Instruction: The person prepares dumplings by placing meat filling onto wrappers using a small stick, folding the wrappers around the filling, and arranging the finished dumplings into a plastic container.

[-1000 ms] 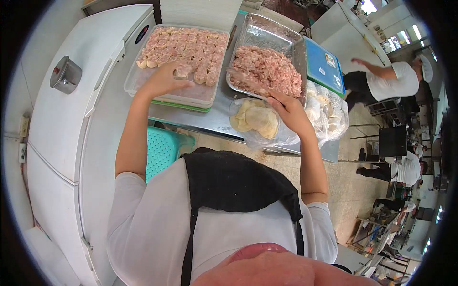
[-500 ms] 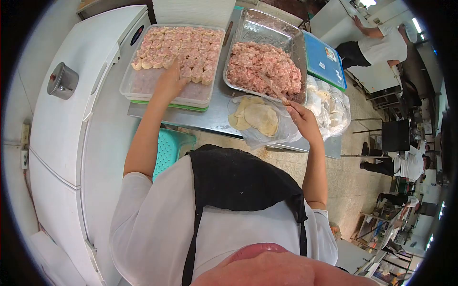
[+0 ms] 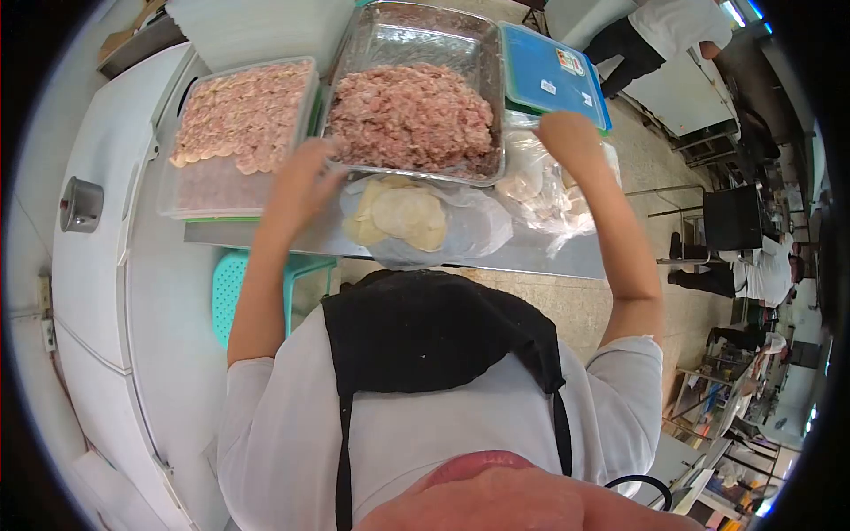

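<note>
My left hand [image 3: 305, 181], slightly blurred, hovers by the near left corner of the metal pan [image 3: 434, 42], fingers apart and nothing visible in them. Ground meat [image 3: 407, 115] is heaped in the pan. My right hand [image 3: 567, 140] is curled closed above a clear plastic bag [image 3: 580, 208] of pale round pieces, near the blue lid; whatever it grips is hidden. Between the hands, thin round dough wrappers [image 3: 407, 217] lie on a plastic sheet. To the left, a clear plastic container [image 3: 212, 190] holds rows of meat-filled dumplings [image 3: 243, 111].
A blue lid [image 3: 540, 75] lies at the right of the steel table [image 3: 575, 257]. A white freezer [image 3: 93, 292] with a metal pot [image 3: 81, 203] stands left. A turquoise basket [image 3: 230, 296] is below the table. Other people [image 3: 761, 274] stand farther right.
My left hand has left the dumplings and moved right to the pan's corner. My right hand has moved up from the pan's near edge toward the blue lid. The view has shifted.
</note>
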The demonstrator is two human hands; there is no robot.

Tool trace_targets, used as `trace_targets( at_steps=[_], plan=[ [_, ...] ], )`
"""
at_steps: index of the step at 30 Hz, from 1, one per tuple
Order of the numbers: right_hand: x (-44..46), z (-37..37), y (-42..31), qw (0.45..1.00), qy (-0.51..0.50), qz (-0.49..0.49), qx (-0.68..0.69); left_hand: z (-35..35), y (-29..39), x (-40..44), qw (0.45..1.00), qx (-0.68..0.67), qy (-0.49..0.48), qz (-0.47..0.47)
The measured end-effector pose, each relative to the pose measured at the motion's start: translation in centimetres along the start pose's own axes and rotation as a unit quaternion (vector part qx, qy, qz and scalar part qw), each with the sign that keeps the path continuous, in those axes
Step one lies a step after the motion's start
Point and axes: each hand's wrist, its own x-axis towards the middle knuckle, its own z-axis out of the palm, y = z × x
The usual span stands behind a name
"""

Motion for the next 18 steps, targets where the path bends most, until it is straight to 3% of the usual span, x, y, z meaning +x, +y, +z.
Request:
trace_targets(
  at_steps=[2, 3, 9, 14, 15, 18],
  plan=[
    [0.8, 6.4, -1.4, 0.997, 0.045, -0.053, 0.028, 6.6, 0.7, 0.2, 0.992, -0.05, -0.111, -0.018],
    [1.0, 6.9, -3.5, 0.998, -0.021, -0.053, -0.023, 8.8, 0.5, 0.2, 0.989, -0.04, -0.144, -0.011],
    [-3.3, 4.2, -5.2, 0.982, -0.025, -0.179, 0.05, 14.3, 0.3, -1.4, 0.998, -0.021, -0.052, 0.006],
    [-0.5, 1.2, 0.7, 0.985, 0.031, -0.164, 0.037, 13.1, -1.3, -1.5, 0.988, -0.087, -0.114, -0.064],
    [-0.3, 1.4, 1.0, 0.985, 0.066, -0.157, 0.043, 13.2, -1.4, -1.6, 0.984, -0.117, -0.119, -0.066],
    [-1.7, 5.6, -2.3, 0.971, 0.038, -0.216, 0.098, 12.1, 0.7, -1.0, 0.972, -0.16, -0.103, -0.135]
  ],
)
